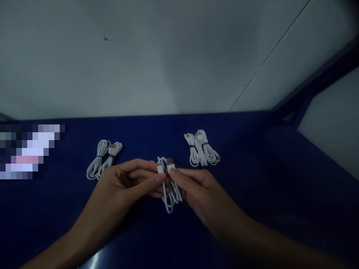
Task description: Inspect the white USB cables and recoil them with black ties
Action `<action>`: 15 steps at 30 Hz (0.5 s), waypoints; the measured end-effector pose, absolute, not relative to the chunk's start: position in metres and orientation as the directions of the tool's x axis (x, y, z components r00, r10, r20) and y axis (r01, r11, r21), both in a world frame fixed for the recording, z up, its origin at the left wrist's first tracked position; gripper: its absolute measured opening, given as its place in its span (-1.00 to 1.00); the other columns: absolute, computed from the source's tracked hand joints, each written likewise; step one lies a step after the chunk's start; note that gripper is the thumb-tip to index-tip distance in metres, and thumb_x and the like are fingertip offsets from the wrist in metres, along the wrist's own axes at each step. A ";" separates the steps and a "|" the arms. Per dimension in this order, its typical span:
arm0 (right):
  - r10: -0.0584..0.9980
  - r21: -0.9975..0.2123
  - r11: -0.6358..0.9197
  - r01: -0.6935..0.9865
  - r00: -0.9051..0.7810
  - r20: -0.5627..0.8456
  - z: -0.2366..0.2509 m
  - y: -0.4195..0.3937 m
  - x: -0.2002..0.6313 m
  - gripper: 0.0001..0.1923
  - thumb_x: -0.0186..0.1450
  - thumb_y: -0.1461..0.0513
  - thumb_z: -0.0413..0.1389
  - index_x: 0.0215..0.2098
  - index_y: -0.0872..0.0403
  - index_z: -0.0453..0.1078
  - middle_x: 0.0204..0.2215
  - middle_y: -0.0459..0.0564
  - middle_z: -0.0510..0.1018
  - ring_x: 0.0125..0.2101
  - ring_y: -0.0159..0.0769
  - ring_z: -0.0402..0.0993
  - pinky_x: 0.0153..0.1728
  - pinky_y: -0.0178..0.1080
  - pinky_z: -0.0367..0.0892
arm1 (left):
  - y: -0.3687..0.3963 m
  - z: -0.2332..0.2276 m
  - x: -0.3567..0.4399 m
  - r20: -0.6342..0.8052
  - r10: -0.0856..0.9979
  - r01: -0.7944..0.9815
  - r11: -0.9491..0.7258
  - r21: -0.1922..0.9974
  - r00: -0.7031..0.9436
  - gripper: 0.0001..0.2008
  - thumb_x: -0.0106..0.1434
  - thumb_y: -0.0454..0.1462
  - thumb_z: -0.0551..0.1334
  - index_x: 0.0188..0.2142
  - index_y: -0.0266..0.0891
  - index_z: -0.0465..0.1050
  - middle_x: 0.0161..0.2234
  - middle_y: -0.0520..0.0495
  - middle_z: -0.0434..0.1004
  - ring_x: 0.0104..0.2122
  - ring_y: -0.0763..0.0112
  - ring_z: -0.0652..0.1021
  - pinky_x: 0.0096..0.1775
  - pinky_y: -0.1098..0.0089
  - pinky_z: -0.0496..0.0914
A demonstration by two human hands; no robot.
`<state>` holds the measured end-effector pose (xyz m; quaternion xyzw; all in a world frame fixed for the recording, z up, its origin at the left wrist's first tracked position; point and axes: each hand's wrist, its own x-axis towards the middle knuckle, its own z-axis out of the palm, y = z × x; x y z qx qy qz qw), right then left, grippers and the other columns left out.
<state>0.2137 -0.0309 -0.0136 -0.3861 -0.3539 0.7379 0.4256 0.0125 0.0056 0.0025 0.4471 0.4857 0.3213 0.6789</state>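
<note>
Fingertips of both hands met over the middle of a dark blue table [252,179], pinched on the two plug ends of a white cable [171,194]. The left hand [126,183] clamped thumb and forefinger on the smaller plug, and the right hand [196,185] clamped likewise on the wider plug, the two plugs standing side by side and almost touching. The rest of that cable hung in loose loops below the fingers, between the two palms, its lowest loop close to the tabletop; whether it touched the surface could not be told. Both forearms reached in from the lower corners of the view. Farther out on the table, a coiled white cable bundle [103,158] bound with a dark tie lay just beyond the left hand, and a second tied bundle [202,148] lay near and beyond the right hand. A pale wall [168,56] rose behind the table's far edge.
</note>
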 end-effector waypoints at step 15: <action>0.893 -0.832 -0.418 -0.364 -0.332 -0.304 -0.010 -0.030 0.212 -0.67 0.58 -0.04 0.24 -0.03 -0.06 0.78 -0.27 0.00 0.72 -0.14 -0.16 0.61 0.03 -0.07 0.42 | 0.005 0.002 0.014 -0.360 0.879 -0.035 0.389 0.921 0.314 -0.82 0.26 -0.38 0.59 -0.17 -0.13 0.78 -0.33 -0.01 0.87 -0.33 0.31 0.83 -0.21 0.52 0.70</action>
